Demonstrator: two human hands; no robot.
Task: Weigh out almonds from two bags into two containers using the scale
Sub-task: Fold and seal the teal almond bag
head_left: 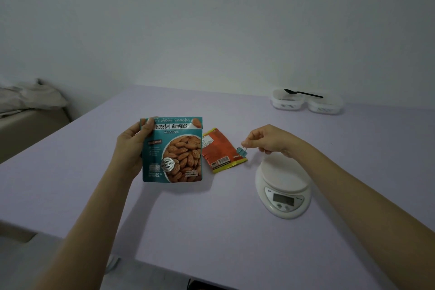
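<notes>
— Hands?
— Left hand (131, 146) grips the teal almond bag (173, 150) upright over the table (211, 231), thumb on its top corner. Right hand (268, 140) pinches a small blue clip (242, 151) beside the scale (283, 186).
— Remaining items?
— Orange bag (222, 150) lies flat between the hands. White containers (286, 106) sit far right, with a black spoon (303, 93) across them.

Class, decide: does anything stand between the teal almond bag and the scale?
Yes. The orange bag lies on the table between the teal almond bag and the scale; the right hand, pinching a clip, hovers there too.
</notes>
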